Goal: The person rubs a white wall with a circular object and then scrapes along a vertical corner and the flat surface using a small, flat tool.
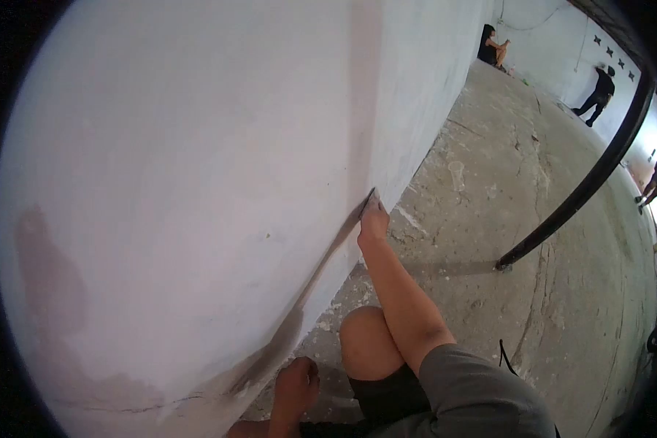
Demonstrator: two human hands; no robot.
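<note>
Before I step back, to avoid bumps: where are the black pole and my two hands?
Black pole (598, 175): head view, middle of its shaft.
Right hand (374, 220): head view, its middle.
Left hand (296, 385): head view, its middle.

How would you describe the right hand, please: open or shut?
Shut: the right hand grips a thin flat piece at the wall.

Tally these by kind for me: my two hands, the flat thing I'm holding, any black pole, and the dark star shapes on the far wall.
Left hand and right hand: 2
Flat thing: 1
Black pole: 1
Star shapes: 4
Total: 8
</note>
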